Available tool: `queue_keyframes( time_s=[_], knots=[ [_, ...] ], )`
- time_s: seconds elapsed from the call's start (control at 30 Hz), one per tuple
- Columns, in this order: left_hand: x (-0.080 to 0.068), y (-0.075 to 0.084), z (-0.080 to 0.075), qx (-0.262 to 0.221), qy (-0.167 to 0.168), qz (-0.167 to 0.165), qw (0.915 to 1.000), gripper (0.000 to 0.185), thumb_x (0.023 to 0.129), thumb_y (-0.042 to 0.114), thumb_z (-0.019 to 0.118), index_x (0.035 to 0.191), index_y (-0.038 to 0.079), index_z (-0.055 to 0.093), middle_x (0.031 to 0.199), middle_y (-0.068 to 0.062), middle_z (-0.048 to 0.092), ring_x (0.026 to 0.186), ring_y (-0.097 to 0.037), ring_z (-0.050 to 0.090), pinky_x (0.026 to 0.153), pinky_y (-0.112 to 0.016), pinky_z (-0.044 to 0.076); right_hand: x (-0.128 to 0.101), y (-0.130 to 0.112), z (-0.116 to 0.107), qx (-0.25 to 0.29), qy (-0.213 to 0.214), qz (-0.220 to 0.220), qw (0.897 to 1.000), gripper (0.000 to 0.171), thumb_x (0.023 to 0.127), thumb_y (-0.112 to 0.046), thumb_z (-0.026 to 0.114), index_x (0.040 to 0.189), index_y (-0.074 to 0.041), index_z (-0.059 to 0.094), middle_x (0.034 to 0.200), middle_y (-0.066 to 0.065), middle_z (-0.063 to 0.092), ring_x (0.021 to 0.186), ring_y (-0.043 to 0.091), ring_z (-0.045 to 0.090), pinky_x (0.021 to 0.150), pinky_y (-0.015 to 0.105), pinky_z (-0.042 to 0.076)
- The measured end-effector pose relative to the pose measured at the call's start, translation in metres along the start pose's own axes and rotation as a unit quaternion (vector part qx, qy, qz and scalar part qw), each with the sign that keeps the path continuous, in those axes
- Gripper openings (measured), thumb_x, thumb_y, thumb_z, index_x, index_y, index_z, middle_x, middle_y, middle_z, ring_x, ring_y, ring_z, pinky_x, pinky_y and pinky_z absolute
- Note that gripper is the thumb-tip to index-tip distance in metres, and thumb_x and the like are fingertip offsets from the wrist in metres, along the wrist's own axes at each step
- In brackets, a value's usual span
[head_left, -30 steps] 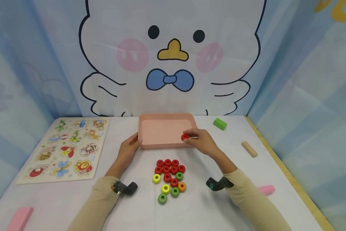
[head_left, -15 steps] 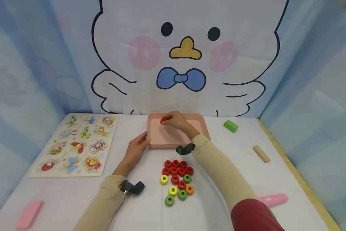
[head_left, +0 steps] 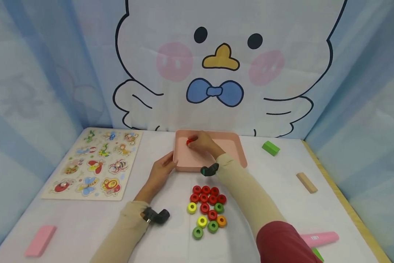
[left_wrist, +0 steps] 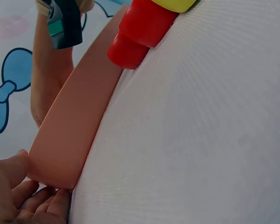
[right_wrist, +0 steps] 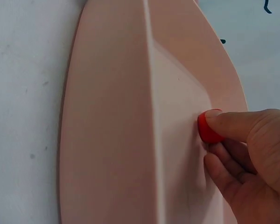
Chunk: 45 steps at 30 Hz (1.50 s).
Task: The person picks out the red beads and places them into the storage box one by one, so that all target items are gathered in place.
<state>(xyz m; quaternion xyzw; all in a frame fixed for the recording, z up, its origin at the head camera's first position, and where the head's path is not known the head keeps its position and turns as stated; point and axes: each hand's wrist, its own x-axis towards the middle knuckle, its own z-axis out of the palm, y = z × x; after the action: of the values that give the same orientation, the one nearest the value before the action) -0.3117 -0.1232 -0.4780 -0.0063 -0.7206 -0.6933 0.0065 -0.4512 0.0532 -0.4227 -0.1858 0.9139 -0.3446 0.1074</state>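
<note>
A pink tray sits at the back middle of the table. My right hand reaches into its far left corner and pinches a red ring, which looks pressed against the tray floor in the right wrist view, red ring under my fingertips. My left hand rests against the tray's near left corner, fingers touching its wall. A cluster of red, yellow, green and orange rings lies on the white cloth in front of the tray.
An insect puzzle board lies at the left. A green block and a wooden block lie at the right, pink blocks at the near left and near right. Cloth walls enclose the table.
My right hand carried the red ring from the tray's near right edge across to its far left corner and lowered it there. The left hand stayed on the tray corner.
</note>
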Motion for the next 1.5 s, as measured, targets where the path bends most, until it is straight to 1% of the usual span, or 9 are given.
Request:
queue_keyframes(
  time_s=[0.23, 0.33, 0.47, 0.63, 0.83, 0.97, 1.2, 1.3, 1.5],
  knots=[
    [-0.002, -0.003, 0.001, -0.002, 0.004, -0.007, 1.0, 0.056, 0.101, 0.021, 0.058, 0.15, 0.004, 0.039, 0.152, -0.01, 0.04, 0.14, -0.021, 0.036, 0.11, -0.034, 0.035, -0.01, 0.002, -0.009, -0.013, -0.018, 0.001, 1.0, 0.046, 0.092, -0.019, 0.069, 0.135, -0.007, 0.058, 0.127, 0.012, 0.06, 0.113, 0.025, 0.056, 0.096, 0.033, 0.05],
    [-0.002, -0.003, 0.002, -0.005, 0.003, -0.009, 0.9999, 0.055, 0.101, 0.019, 0.058, 0.15, 0.003, 0.039, 0.152, -0.01, 0.04, 0.14, -0.02, 0.036, 0.11, -0.033, 0.036, -0.022, 0.006, -0.019, -0.006, -0.021, 0.002, 1.0, 0.047, 0.093, -0.022, 0.069, 0.137, -0.01, 0.058, 0.129, 0.01, 0.059, 0.116, 0.025, 0.054, 0.096, 0.034, 0.05],
    [-0.001, 0.0, 0.002, -0.001, -0.001, -0.015, 0.9999, 0.055, 0.101, 0.019, 0.057, 0.151, 0.005, 0.038, 0.154, -0.008, 0.037, 0.14, -0.019, 0.035, 0.109, -0.032, 0.036, -0.05, 0.007, -0.033, 0.011, -0.016, -0.016, 1.0, 0.048, 0.093, -0.024, 0.069, 0.138, -0.011, 0.057, 0.131, 0.007, 0.059, 0.118, 0.023, 0.054, 0.097, 0.035, 0.05],
    [-0.001, 0.004, 0.002, 0.018, 0.001, -0.012, 0.9998, 0.056, 0.101, 0.022, 0.057, 0.151, 0.006, 0.038, 0.154, -0.008, 0.037, 0.141, -0.019, 0.034, 0.11, -0.033, 0.036, -0.09, 0.015, -0.044, 0.029, -0.005, -0.061, 0.998, 0.047, 0.093, -0.024, 0.07, 0.135, -0.006, 0.058, 0.129, 0.006, 0.061, 0.116, 0.021, 0.057, 0.097, 0.034, 0.05],
    [0.0, 0.004, 0.001, 0.02, -0.003, -0.014, 0.9997, 0.056, 0.102, 0.023, 0.057, 0.152, 0.007, 0.037, 0.154, -0.007, 0.037, 0.14, -0.018, 0.035, 0.109, -0.031, 0.036, -0.138, 0.03, -0.044, 0.063, 0.007, -0.066, 0.996, 0.041, 0.092, -0.017, 0.071, 0.13, -0.004, 0.062, 0.124, 0.009, 0.064, 0.114, 0.024, 0.06, 0.094, 0.034, 0.052],
    [0.001, 0.004, -0.001, 0.021, -0.003, -0.011, 0.9997, 0.056, 0.102, 0.022, 0.056, 0.152, 0.007, 0.037, 0.154, -0.007, 0.037, 0.14, -0.018, 0.036, 0.109, -0.032, 0.037, -0.166, 0.032, -0.042, 0.072, -0.009, -0.062, 0.995, 0.041, 0.092, -0.017, 0.072, 0.13, -0.005, 0.062, 0.126, 0.007, 0.063, 0.117, 0.024, 0.059, 0.095, 0.036, 0.051],
    [0.002, 0.005, -0.002, 0.018, 0.002, -0.008, 0.9998, 0.057, 0.102, 0.023, 0.056, 0.153, 0.008, 0.035, 0.155, -0.007, 0.036, 0.14, -0.018, 0.035, 0.109, -0.032, 0.036, -0.2, 0.031, -0.038, 0.047, -0.032, -0.077, 0.995, 0.044, 0.091, -0.017, 0.072, 0.13, -0.003, 0.06, 0.128, 0.011, 0.061, 0.118, 0.027, 0.058, 0.097, 0.038, 0.05],
    [0.0, 0.005, 0.0, 0.019, -0.001, -0.018, 0.9997, 0.057, 0.102, 0.023, 0.056, 0.153, 0.009, 0.035, 0.155, -0.006, 0.036, 0.14, -0.017, 0.035, 0.109, -0.03, 0.037, -0.212, 0.036, -0.036, 0.029, -0.056, -0.075, 0.995, 0.042, 0.091, -0.015, 0.072, 0.129, -0.001, 0.061, 0.127, 0.013, 0.062, 0.117, 0.028, 0.058, 0.096, 0.038, 0.051],
    [-0.002, 0.006, 0.004, 0.029, -0.005, -0.021, 0.9993, 0.057, 0.102, 0.025, 0.055, 0.153, 0.01, 0.035, 0.155, -0.005, 0.036, 0.14, -0.017, 0.034, 0.109, -0.032, 0.036, -0.226, 0.046, -0.032, 0.008, -0.095, -0.074, 0.993, 0.034, 0.088, -0.012, 0.074, 0.12, -0.005, 0.066, 0.118, 0.004, 0.065, 0.11, 0.023, 0.06, 0.096, 0.038, 0.051]
  ],
)
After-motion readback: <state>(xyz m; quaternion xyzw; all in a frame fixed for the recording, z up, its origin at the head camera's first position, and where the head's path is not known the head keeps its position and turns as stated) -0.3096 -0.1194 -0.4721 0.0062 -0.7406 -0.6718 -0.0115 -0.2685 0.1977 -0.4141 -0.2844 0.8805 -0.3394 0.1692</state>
